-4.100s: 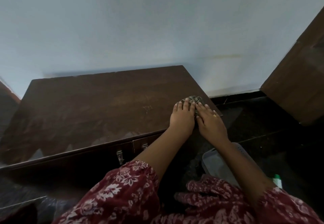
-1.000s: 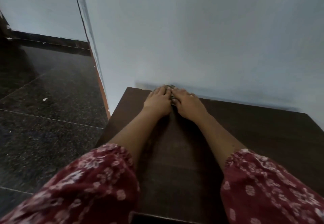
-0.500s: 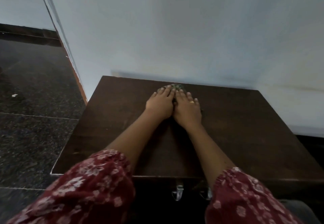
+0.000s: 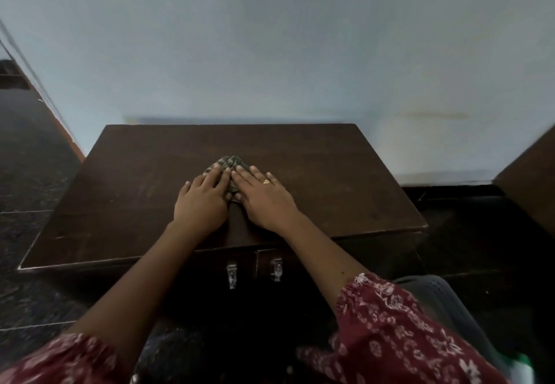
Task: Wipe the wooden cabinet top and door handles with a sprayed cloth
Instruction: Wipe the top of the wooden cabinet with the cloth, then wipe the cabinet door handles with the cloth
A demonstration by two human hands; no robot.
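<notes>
A dark wooden cabinet top (image 4: 330,173) fills the middle of the head view, against a pale wall. A folded greenish checked cloth (image 4: 229,163) lies near the centre of the top. My left hand (image 4: 202,200) and my right hand (image 4: 264,197) lie flat side by side and press down on it, so only its far tip and a strip between the hands show. A ring sits on my right hand. Two metal door handles (image 4: 231,274) (image 4: 276,268) hang on the cabinet front below my forearms.
Dark speckled floor (image 4: 27,173) runs along the left. Another wooden panel (image 4: 531,179) stands at the right edge. A grey perforated basket (image 4: 432,293) sits low on the right, and a green-and-white bottle (image 4: 524,365) shows at the bottom right corner.
Both hands, pressing the cloth, slid from the far-left back corner toward the middle of the top and nearer to me. The view swung right, and both handles now show.
</notes>
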